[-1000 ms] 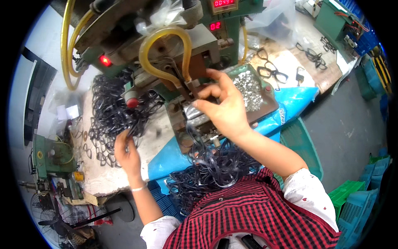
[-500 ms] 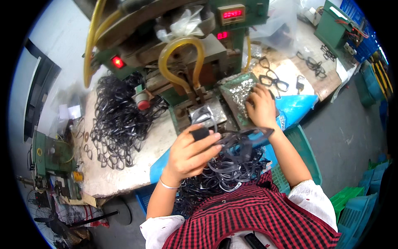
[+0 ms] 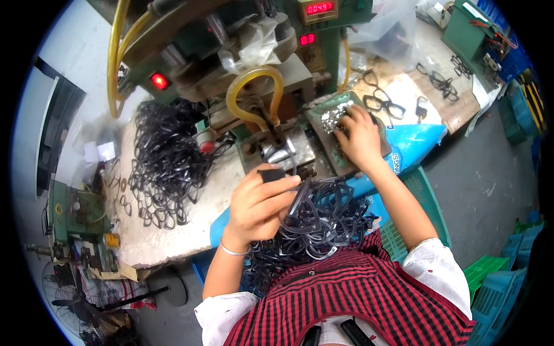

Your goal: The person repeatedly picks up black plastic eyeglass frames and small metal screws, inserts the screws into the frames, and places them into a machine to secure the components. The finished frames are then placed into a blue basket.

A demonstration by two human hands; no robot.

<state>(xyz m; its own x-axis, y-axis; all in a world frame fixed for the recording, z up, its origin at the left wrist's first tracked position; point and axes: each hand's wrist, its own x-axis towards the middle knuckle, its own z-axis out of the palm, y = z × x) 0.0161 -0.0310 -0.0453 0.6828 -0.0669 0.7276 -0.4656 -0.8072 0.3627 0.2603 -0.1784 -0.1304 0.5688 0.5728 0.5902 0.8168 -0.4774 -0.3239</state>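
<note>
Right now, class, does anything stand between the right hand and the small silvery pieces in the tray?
Nothing visible does. The right hand is over the tray, right beside the silvery pieces, with no object showing between. Whether it touches them is hidden beneath the hand.

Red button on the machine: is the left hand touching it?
Apart. The head view shows a strip of pale bench between the red button and the left hand.
</note>
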